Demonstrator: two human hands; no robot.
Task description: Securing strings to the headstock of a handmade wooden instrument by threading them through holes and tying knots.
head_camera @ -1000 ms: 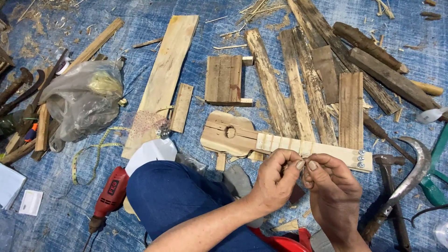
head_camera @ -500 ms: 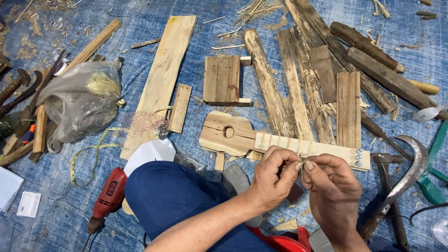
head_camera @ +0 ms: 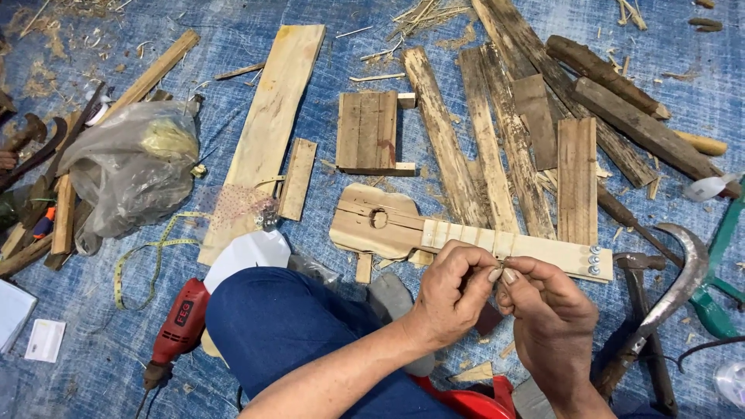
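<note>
Fingertips meet just above my knee: my left hand (head_camera: pixel 450 291) and right hand (head_camera: pixel 552 326) are pinched together around something very small, too tiny for me to name; it could be a fine wire or string end, held between thumbs and forefingers at the point where the nails touch. Both hands are closed in a pinch on that small piece, not clenched into fists.

To do this well, I judge the grip should stay at the very tips, with the wrists braced against my blue trouser leg (head_camera: pixel 295 334) so the piece does not slip and vanish among the wood chips on the blue tarp (head_camera: pixel 101 372) covering the floor.

Just beyond the hands lies the small wooden guitar-shaped instrument (head_camera: pixel 396 229), flat on the tarp, its round body with a sound hole to the left and its neck running right under my knuckles to a headstock with metal screws (head_camera: pixel 594 260). Keeping the pinch directly over that neck seems sensible to me.

A red power drill (head_camera: pixel 178 330) lies beside my left leg, with a yellow tape measure (head_camera: pixel 151 252) near it. To the right are a hammer (head_camera: pixel 640 310) and a curved sickle blade (head_camera: pixel 683 271). Farther off lie a long pale plank (head_camera: pixel 272 116), a small slatted panel (head_camera: pixel 369 130), rough boards (head_camera: pixel 497 132) and a plastic bag (head_camera: pixel 132 171).
</note>
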